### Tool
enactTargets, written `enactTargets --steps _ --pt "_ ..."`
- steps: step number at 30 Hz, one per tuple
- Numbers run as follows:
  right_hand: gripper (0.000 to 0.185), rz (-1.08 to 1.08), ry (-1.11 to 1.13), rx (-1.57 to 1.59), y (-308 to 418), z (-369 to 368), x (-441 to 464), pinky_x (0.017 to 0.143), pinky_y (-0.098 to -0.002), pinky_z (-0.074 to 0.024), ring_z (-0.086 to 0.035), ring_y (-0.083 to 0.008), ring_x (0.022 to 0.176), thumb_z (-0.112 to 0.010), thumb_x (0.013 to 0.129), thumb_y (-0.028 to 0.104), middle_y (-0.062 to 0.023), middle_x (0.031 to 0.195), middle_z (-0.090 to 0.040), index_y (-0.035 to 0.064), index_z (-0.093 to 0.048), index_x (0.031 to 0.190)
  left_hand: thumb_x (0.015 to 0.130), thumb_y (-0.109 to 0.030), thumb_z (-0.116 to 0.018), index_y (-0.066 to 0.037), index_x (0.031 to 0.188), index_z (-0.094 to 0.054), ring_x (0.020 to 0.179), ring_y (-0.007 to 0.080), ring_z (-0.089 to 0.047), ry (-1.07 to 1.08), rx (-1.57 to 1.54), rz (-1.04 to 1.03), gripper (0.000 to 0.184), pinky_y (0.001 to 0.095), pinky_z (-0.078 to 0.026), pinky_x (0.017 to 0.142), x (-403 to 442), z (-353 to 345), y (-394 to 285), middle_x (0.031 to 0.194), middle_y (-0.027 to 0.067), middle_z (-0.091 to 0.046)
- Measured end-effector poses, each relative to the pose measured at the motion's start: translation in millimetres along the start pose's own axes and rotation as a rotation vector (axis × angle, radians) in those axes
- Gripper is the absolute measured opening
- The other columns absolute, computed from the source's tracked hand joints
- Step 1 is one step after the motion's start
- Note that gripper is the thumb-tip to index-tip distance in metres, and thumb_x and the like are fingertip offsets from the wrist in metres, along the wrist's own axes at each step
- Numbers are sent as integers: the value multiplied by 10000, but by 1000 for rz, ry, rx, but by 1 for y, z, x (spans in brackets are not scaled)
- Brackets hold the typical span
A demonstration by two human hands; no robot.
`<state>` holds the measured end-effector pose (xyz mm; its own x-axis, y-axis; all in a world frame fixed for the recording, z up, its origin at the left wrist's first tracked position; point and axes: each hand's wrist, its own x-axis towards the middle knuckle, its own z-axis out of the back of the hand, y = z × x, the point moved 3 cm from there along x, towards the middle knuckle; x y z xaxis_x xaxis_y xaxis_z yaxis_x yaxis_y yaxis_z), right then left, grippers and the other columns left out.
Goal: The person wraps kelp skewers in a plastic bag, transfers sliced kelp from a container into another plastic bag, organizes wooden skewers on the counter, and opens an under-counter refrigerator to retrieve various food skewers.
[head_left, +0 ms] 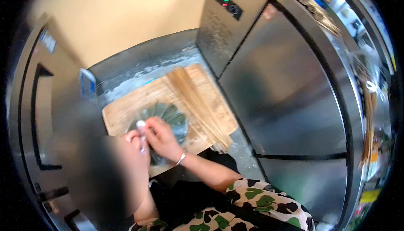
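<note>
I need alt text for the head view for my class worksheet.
A person's left hand and right hand meet at a small white-tipped item, too blurred to identify, above a wooden board. Thin sticks lie on the board beside something green; a metal cabinet stands at the right.

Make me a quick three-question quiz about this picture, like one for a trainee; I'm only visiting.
1. True or false: the person's two hands are wide apart.
2. Which light colours show on the control panel? A) blue and white B) green and red C) only yellow
3. Fill in: the long, thin, straw-coloured pieces lie across a ____.

Key:
1. False; the right hand and left hand are close together.
2. B.
3. Wooden board.
</note>
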<state>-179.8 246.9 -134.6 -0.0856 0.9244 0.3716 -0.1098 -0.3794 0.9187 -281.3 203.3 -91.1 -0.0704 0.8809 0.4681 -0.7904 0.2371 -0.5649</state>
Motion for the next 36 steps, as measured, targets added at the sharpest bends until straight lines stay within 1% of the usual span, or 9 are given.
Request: enactTargets --steps 8,12,14,17,20,22,27,33,36 --pt "140 -483 -235 310 -93 31 9 649 -204 -416 -511 -56 692 -537 915 184 -9 776 -610 62 -566 855 756 -72 -646 -22 749 -527 759 309 -513 164 105 -6 130 389 -432 628 -18 16 49 797 97 -513" --pt "135 -609 -323 453 -101 41 13 636 -192 -402 -499 -45 664 -565 901 189 12 748 -596 76 -571 828 834 -106 -597 -18 742 -523 741 228 -549 336 -139 312 147 346 -428 634 -21 20 66 839 95 -573" --pt "118 -338 -118 116 -112 40 13 654 -200 -421 -519 -52 686 -574 896 168 9 775 -607 73 -577 827 898 -148 -543 -14 771 -539 834 139 -556 284 -734 548 185 290 -429 731 -22 17 73 979 98 -628" --pt "35 -278 62 64 -72 20 6 794 -276 -437 -535 -130 916 -620 846 108 -34 883 -622 74 -614 854 908 -149 -525 -13 834 -550 893 153 -546 72 -1252 587 157 282 -412 830 -18 -3 52 994 108 -622" --pt "54 -43 198 173 0 14 16 894 -354 -408 -528 -226 1025 -663 785 83 -43 893 -616 67 -621 816 885 -124 -558 -4 1164 -481 1008 155 -525 218 -799 468 314 289 -415 895 -14 -8 43 1070 66 -552" --pt "66 251 270 94 29 14 24 942 -391 -375 -490 -271 1089 -669 759 70 -48 931 -604 63 -630 812 834 -75 -592 5 1153 -502 1046 170 -514 305 -580 403 341 310 -406 911 -21 -23 50 1119 86 -552" --pt "108 234 271 -63 13 12 20 926 -391 -369 -450 -287 1089 -586 827 140 -89 1036 -559 39 -609 858 860 -26 -492 37 1043 -548 889 197 -572 106 -285 128 201 314 -446 796 -28 -36 51 973 114 -594" --pt "183 130 317 -206 -2 17 18 770 -397 -392 -460 -322 847 -535 857 178 -144 817 -487 4 -558 810 881 -19 -505 -20 843 -411 658 176 -511 105 -514 296 101 287 -424 611 -24 -35 49 733 83 -457" --pt "214 110 178 -270 2 22 20 747 -403 -399 -461 -341 827 -526 850 159 -171 796 -474 -10 -497 721 874 -26 -546 -45 820 -405 686 141 -505 23 -741 388 152 259 -428 672 -25 -42 54 748 47 -491"
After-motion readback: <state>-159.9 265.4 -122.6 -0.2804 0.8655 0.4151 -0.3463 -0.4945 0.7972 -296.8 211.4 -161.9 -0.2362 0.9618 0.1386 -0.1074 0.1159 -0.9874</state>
